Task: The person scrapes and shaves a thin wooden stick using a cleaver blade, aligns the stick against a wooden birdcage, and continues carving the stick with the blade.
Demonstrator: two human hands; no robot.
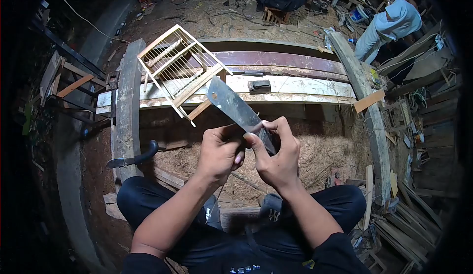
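A broad metal blade (234, 105) with a small hole near its far end is held in front of my body, pointing up and to the left. My right hand (278, 158) is closed round its dark handle end, with the thumb on the metal. Against the blade's lower left edge, my left hand (219, 152) has its fingers curled; what they pinch, if anything, is hidden. Beyond the blade's tip, a wooden cage (199, 83) with thin bars stands tilted on the plank bench (305, 88).
A dark-handled knife (143, 157) lies on the left beam (129, 101). A small dark block (259, 86) sits on the bench. Two other people (394, 25) are farther back. Wood strips (401, 225) lie at the lower right.
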